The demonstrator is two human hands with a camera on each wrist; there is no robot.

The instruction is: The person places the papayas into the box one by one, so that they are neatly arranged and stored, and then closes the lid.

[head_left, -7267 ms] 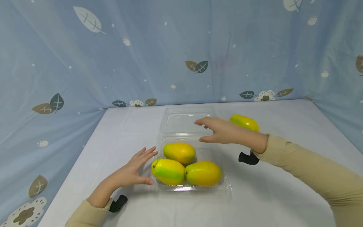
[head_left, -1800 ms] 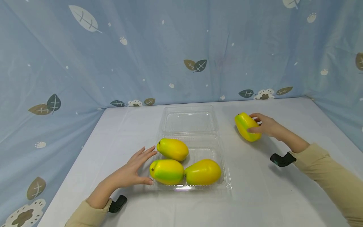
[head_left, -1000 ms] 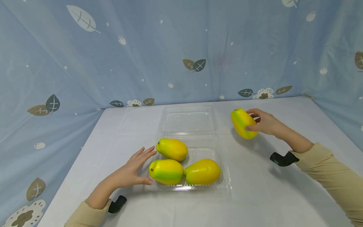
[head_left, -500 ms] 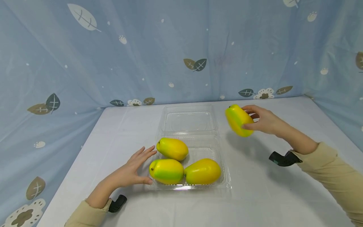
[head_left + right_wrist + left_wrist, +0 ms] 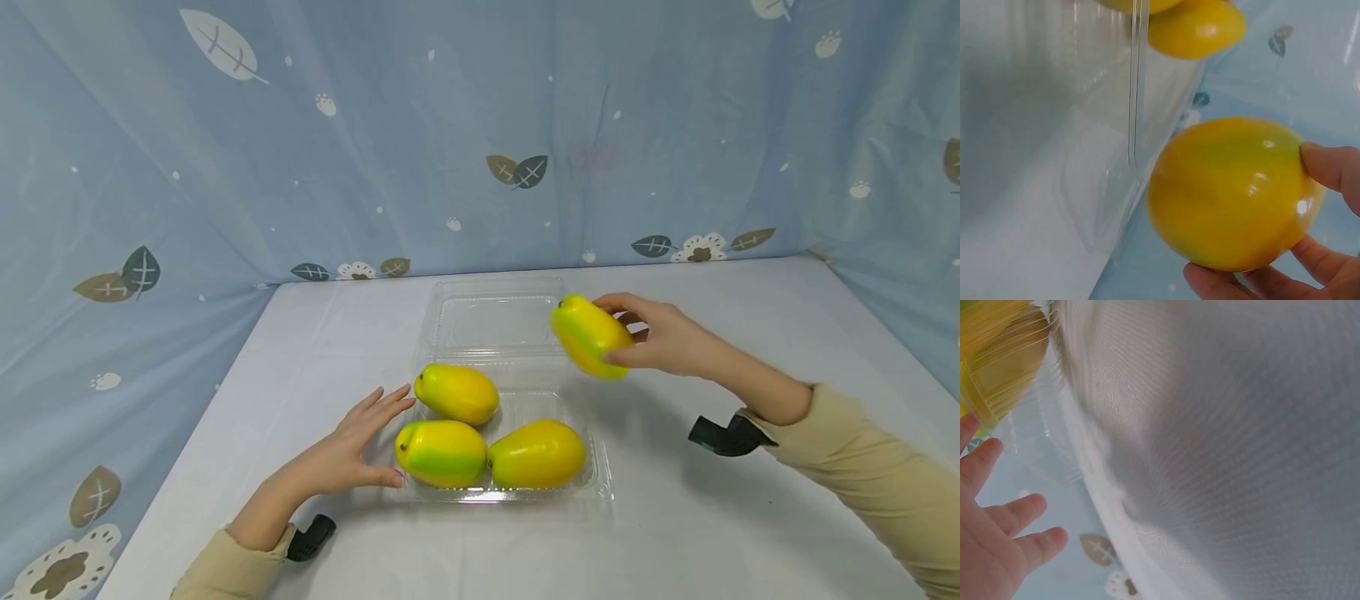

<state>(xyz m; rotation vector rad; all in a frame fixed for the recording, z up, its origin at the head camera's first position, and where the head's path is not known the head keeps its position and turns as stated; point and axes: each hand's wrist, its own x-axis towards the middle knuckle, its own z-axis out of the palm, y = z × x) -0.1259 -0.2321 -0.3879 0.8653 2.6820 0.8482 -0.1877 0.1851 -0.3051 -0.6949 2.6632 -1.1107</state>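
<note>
My right hand (image 5: 660,335) grips a yellow-green papaya (image 5: 590,337) between thumb and fingers. It holds the fruit in the air by the right side of the clear plastic clamshell box (image 5: 603,483). In the right wrist view, the thumb lies on one side of the held papaya (image 5: 1235,194) and the fingers on the other. Inside the box's near half lie three more papayas: one at the back (image 5: 457,394), one at front left (image 5: 441,454) and one at front right (image 5: 537,455). My left hand (image 5: 348,450) is at the box's left edge, fingers spread, holding nothing.
The box's lid (image 5: 498,321) lies folded back, away from me, on the white-covered table (image 5: 330,333). Behind the table hangs a blue curtain (image 5: 420,125) printed with leaves. Each wrist wears a black mount, one by the left sleeve (image 5: 311,538), another by the right (image 5: 727,436).
Earlier, my right hand reached over the box, then took hold of the papaya on the right and lifted it. Now it has carried the fruit left toward the box. My left hand stays put.
</note>
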